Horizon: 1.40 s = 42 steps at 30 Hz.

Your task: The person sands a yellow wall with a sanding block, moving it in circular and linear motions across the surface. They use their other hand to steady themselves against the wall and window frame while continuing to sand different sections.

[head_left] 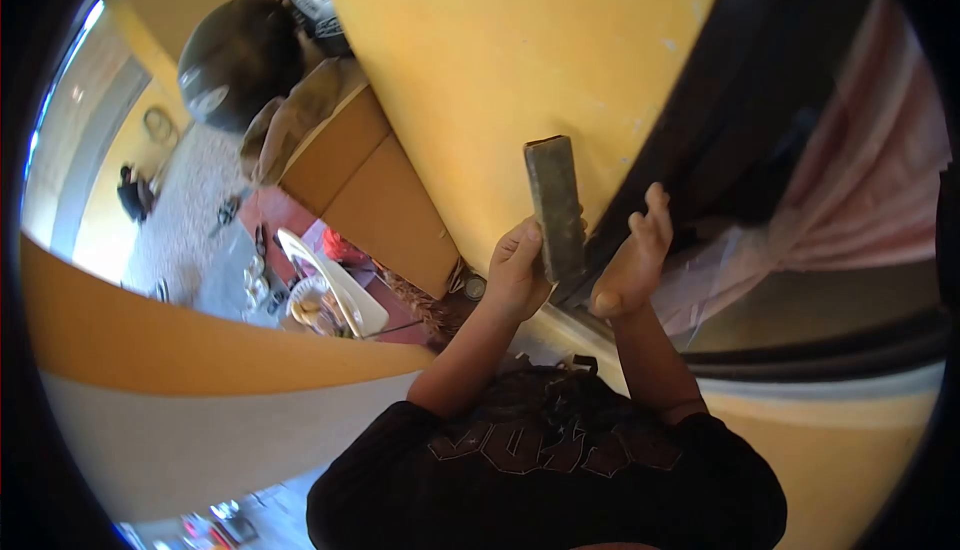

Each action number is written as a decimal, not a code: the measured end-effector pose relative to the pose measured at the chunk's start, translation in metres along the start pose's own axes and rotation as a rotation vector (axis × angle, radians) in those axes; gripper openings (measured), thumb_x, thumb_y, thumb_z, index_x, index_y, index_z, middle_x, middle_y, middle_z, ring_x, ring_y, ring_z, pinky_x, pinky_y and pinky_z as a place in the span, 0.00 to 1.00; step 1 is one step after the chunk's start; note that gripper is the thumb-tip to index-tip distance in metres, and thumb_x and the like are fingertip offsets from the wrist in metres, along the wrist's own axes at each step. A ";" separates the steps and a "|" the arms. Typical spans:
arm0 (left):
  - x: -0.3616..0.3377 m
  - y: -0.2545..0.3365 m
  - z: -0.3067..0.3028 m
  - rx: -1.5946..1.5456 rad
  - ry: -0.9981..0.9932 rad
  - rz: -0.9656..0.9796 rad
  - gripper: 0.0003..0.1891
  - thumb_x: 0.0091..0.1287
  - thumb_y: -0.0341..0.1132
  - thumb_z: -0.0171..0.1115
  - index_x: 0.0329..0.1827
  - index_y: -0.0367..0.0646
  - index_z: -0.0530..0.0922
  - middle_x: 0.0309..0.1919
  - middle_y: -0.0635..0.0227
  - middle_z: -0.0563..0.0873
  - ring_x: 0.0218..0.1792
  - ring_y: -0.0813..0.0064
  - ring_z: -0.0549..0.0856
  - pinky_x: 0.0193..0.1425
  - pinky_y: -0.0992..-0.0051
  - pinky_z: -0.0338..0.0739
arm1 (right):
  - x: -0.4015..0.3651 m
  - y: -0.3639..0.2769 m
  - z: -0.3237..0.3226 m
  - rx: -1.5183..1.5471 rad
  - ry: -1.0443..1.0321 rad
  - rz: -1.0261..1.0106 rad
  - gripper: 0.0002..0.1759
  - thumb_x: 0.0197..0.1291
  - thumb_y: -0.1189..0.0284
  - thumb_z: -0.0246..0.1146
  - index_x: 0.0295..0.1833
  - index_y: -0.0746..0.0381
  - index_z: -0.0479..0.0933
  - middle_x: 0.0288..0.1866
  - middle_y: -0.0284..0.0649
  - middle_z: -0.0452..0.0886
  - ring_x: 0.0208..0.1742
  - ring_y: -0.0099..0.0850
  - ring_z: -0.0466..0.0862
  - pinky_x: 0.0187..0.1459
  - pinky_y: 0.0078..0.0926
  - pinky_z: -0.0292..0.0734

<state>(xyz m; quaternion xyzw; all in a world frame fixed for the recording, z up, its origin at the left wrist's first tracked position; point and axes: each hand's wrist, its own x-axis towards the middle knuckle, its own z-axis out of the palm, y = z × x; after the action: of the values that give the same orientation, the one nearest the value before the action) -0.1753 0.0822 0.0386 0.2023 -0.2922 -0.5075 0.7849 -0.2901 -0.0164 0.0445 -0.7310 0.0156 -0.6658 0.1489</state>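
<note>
A long, dark grey rectangular block (556, 205) stands nearly upright in front of the yellow wall (520, 40). My left hand (517, 268) is wrapped round its lower left side, with the thumb along the near face. My right hand (638, 258) is to the right of the block, apart from it, with its fingers raised and spread and nothing in it. The block's narrow top end shows a brownish rim. Its lower end is partly hidden near my left palm.
A cardboard box (375, 195) stands left against the wall, with a dark helmet (243, 62) beyond it. A white plastic chair (335, 285) is lower left. At right, a pink curtain (865, 170) hangs by a dark frame.
</note>
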 end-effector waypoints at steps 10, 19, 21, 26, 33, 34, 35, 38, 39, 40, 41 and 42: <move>-0.045 -0.037 -0.056 -0.265 -0.205 -0.589 0.21 0.75 0.45 0.54 0.59 0.37 0.73 0.51 0.62 0.83 0.49 0.72 0.84 0.54 0.71 0.80 | -0.035 -0.082 -0.005 -0.351 -0.391 0.588 0.41 0.67 0.43 0.48 0.76 0.59 0.57 0.76 0.70 0.43 0.74 0.68 0.51 0.71 0.61 0.47; -0.040 -0.040 -0.039 -0.232 -0.249 -0.764 0.23 0.75 0.46 0.52 0.63 0.37 0.70 0.55 0.59 0.80 0.53 0.69 0.83 0.58 0.68 0.79 | -0.056 -0.115 -0.020 -0.496 -0.317 0.711 0.40 0.67 0.44 0.49 0.77 0.55 0.57 0.76 0.71 0.42 0.75 0.68 0.48 0.72 0.60 0.46; -0.040 -0.040 -0.039 -0.206 -0.237 -0.777 0.24 0.75 0.47 0.52 0.63 0.36 0.69 0.55 0.59 0.80 0.53 0.68 0.83 0.59 0.67 0.79 | -0.059 -0.119 -0.020 -0.491 -0.324 0.717 0.40 0.67 0.45 0.50 0.77 0.55 0.57 0.76 0.71 0.42 0.75 0.68 0.48 0.72 0.60 0.46; -0.042 -0.034 -0.042 -0.200 -0.221 -0.707 0.27 0.74 0.48 0.54 0.65 0.34 0.68 0.56 0.58 0.80 0.55 0.67 0.81 0.62 0.67 0.77 | -0.064 -0.129 -0.018 -0.442 -0.380 0.718 0.40 0.67 0.45 0.51 0.77 0.55 0.57 0.76 0.71 0.42 0.76 0.67 0.47 0.72 0.59 0.46; -0.037 -0.010 -0.052 -0.142 -0.192 -0.559 0.27 0.75 0.47 0.51 0.67 0.32 0.67 0.60 0.55 0.78 0.60 0.66 0.78 0.65 0.66 0.74 | -0.075 -0.130 -0.011 -0.346 -0.545 0.690 0.40 0.66 0.45 0.53 0.77 0.55 0.57 0.76 0.71 0.41 0.77 0.66 0.46 0.72 0.57 0.46; -0.038 -0.007 -0.048 -0.112 -0.127 -0.530 0.27 0.76 0.46 0.50 0.67 0.32 0.67 0.60 0.56 0.78 0.59 0.66 0.79 0.65 0.66 0.73 | -0.076 -0.128 -0.010 -0.335 -0.550 0.677 0.40 0.66 0.45 0.53 0.77 0.55 0.57 0.76 0.72 0.41 0.77 0.66 0.46 0.73 0.57 0.46; -0.039 -0.006 -0.049 -0.112 -0.101 -0.507 0.27 0.76 0.46 0.50 0.67 0.32 0.67 0.60 0.56 0.78 0.59 0.66 0.79 0.65 0.66 0.73 | -0.076 -0.127 -0.009 -0.308 -0.573 0.670 0.40 0.66 0.45 0.53 0.77 0.55 0.57 0.76 0.72 0.41 0.77 0.66 0.46 0.73 0.57 0.46; -0.038 -0.001 -0.052 -0.163 -0.105 -0.470 0.27 0.76 0.46 0.48 0.67 0.32 0.66 0.60 0.56 0.78 0.58 0.66 0.79 0.66 0.66 0.73 | -0.074 -0.125 -0.006 -0.269 -0.593 0.659 0.40 0.66 0.44 0.53 0.77 0.54 0.58 0.76 0.72 0.41 0.77 0.66 0.47 0.72 0.56 0.47; -0.039 -0.001 -0.050 -0.194 -0.085 -0.459 0.27 0.76 0.47 0.48 0.67 0.32 0.67 0.60 0.56 0.78 0.58 0.66 0.79 0.66 0.66 0.73 | -0.073 -0.125 -0.007 -0.261 -0.612 0.650 0.39 0.66 0.44 0.53 0.77 0.54 0.59 0.76 0.71 0.42 0.77 0.66 0.48 0.72 0.57 0.48; -0.039 -0.001 -0.048 -0.226 -0.068 -0.452 0.27 0.76 0.48 0.49 0.67 0.32 0.67 0.60 0.56 0.78 0.58 0.66 0.79 0.66 0.66 0.73 | -0.073 -0.125 -0.008 -0.259 -0.629 0.645 0.39 0.66 0.44 0.53 0.76 0.53 0.59 0.76 0.71 0.42 0.76 0.66 0.49 0.72 0.57 0.48; -0.039 -0.002 -0.046 -0.227 -0.071 -0.450 0.27 0.76 0.48 0.49 0.67 0.32 0.67 0.60 0.56 0.78 0.58 0.66 0.79 0.66 0.66 0.73 | -0.072 -0.124 -0.011 -0.261 -0.629 0.641 0.39 0.66 0.44 0.53 0.76 0.53 0.59 0.76 0.71 0.42 0.76 0.66 0.49 0.72 0.57 0.48; -0.038 -0.002 -0.045 -0.210 -0.040 -0.449 0.28 0.75 0.48 0.49 0.67 0.32 0.67 0.59 0.56 0.79 0.58 0.66 0.79 0.66 0.66 0.73 | -0.071 -0.123 -0.015 -0.266 -0.690 0.614 0.39 0.65 0.44 0.55 0.76 0.53 0.60 0.76 0.70 0.43 0.76 0.66 0.49 0.72 0.57 0.49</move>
<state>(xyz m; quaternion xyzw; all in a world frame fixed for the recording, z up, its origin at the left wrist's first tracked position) -0.1588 0.1176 -0.0060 0.1695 -0.2010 -0.7008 0.6632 -0.3345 0.1140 0.0058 -0.8836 0.2656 -0.3016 0.2401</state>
